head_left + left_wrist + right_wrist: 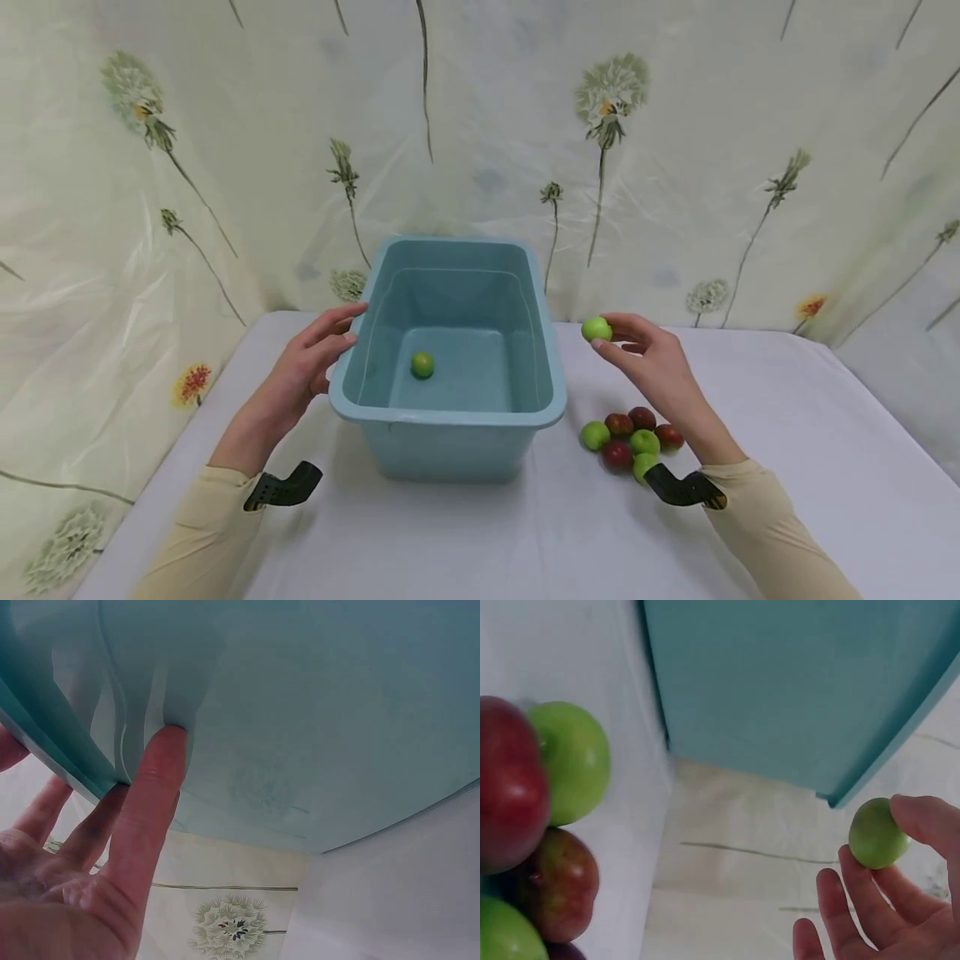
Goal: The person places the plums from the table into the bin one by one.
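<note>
A light blue plastic tub (447, 450) stands on the table. My left hand (311, 358) touches its left side at the rim, fingers mostly extended; in the left wrist view one finger (154, 787) lies straight against the tub wall (300, 720). To the right of the tub, my right hand (652, 358) pinches a small green apple (596, 329) between thumb and fingertips, raised above the table. The same green apple (876, 834) shows in the right wrist view. One round green fruit (422, 364) lies on the tub's floor.
Below my right hand, several red apples (617, 456) and green apples (596, 436) lie in a cluster on the white-covered table (480, 550). A flower-patterned curtain (480, 125) hangs behind the tub and along the sides.
</note>
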Demonstrator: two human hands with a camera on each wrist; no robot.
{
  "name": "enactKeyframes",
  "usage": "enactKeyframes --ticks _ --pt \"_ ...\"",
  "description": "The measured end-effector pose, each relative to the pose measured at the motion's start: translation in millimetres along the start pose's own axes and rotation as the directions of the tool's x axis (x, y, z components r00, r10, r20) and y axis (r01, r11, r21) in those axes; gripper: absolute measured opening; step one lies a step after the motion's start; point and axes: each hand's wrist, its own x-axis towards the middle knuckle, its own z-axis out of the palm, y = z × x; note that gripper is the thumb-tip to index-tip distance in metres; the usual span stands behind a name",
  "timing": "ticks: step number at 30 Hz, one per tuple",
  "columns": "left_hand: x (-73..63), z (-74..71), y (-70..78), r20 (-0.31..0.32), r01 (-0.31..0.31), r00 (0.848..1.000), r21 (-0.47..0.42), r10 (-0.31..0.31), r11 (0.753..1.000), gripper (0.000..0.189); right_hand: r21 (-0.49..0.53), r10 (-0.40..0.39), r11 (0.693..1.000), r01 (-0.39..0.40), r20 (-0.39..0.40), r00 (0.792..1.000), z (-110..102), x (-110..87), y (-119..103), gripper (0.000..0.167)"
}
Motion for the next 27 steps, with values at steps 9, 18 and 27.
enactKeyframes --ticks 9,18,27 --pt "0.0 1.1 -1.4 -0.006 0.004 1.000 0.009 -0.004 1.000 0.049 -0.009 -0.057 0.998 0.057 -0.008 0.998 5 13.6 -11 0.045" --pt "0.4 1.6 0.3 -0.010 0.004 1.000 0.013 -0.004 1.000 0.049 0.062 -0.127 0.990 0.127 0.002 0.992 8 31.3 -32 0.041" --pt "1.1 1.4 -0.1 -0.015 0.009 1.000 0.011 -0.009 1.000 0.048 0.112 -0.239 0.965 0.238 0.001 0.971 26 35.3 -68 0.038"
